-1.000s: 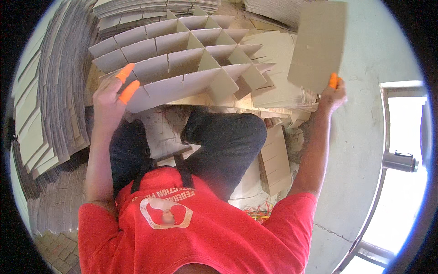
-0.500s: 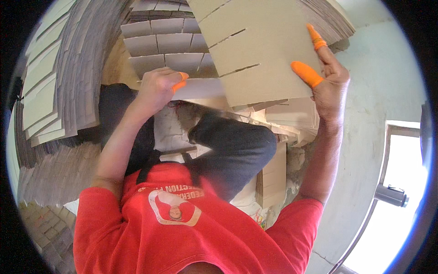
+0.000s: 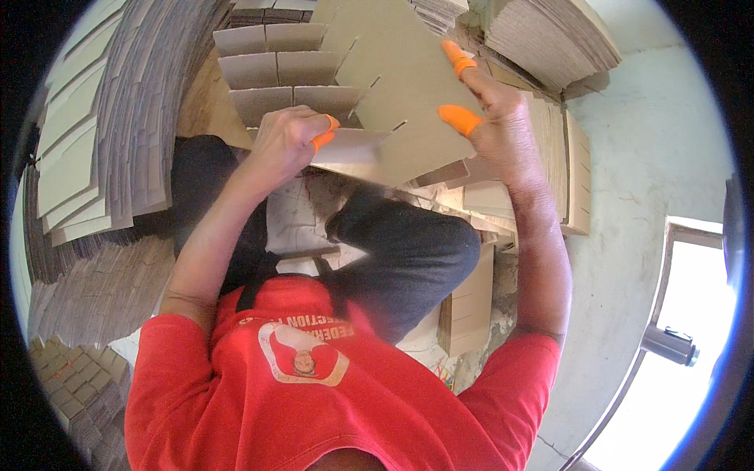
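My left hand (image 3: 287,141) is closed on the near cardboard strip (image 3: 353,149), at the front of a row of upright, slotted strips (image 3: 263,102). With my right hand (image 3: 503,129) I hold a wide slotted cardboard sheet (image 3: 416,86) by its right edge, the thumb lying on its face. The sheet stands tilted across the right ends of the strips, its slots meeting them. Orange finger covers (image 3: 459,120) are on the thumb and a finger of my right hand, and orange shows on my left fingertips too. The sheet hides the strips' right ends.
Tall stacks of cardboard (image 3: 141,102) rise at the left, with more bundles (image 3: 98,294) below them. Further stacks (image 3: 550,39) lie at the far right along a pale wall (image 3: 628,133). My bent leg (image 3: 408,251) is under the work. A bright window (image 3: 667,377) is at the right.
My right hand has moved left with the slotted sheet, bringing it onto the strips' right ends and uncovering the stacks behind. My left hand has shifted slightly right.
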The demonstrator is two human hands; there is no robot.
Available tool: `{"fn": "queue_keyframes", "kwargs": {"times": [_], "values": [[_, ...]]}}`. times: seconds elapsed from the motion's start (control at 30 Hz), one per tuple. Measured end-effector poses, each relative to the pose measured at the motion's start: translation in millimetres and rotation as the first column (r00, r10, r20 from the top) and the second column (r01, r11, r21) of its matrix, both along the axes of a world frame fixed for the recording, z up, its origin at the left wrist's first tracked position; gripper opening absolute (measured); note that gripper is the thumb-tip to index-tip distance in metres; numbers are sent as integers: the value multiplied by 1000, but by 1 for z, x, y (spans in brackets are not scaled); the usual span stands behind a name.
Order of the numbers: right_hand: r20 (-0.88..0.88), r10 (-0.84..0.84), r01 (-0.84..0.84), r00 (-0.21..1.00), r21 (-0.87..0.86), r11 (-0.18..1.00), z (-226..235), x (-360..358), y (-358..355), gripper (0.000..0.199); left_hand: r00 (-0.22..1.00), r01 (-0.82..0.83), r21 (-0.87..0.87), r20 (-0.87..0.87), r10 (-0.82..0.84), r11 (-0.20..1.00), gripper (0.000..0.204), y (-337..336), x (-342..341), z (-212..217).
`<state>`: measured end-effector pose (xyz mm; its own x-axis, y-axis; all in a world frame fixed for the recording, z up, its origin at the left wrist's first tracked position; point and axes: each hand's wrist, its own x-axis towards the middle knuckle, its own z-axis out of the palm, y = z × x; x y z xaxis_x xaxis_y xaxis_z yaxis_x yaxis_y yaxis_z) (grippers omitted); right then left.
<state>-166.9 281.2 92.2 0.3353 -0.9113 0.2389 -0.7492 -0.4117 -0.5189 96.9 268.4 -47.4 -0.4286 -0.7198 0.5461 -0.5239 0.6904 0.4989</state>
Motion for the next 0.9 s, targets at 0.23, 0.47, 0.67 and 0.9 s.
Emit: {"fn": "queue_keyframes", "kwargs": {"times": [0.23,0.47,0.67,0.9], "values": [[-93,-142,164,985,310,936,-18,27,-3,66,998,-35,46,58,32,998,11,-5,-3,0],[-14,156,-156,988,-41,987,-33,12,-5,64,999,-35,37,22,34,999,11,-9,-3,-2],[-183,216,-202,959,93,975,-44,18,-25,41,1000,-13,75,6,12,997,11,-9,-5,3],[-563,360,-106,744,433,895,-52,39,-13,34,990,-44,82,136,33,996,15,-8,-10,8]]}}
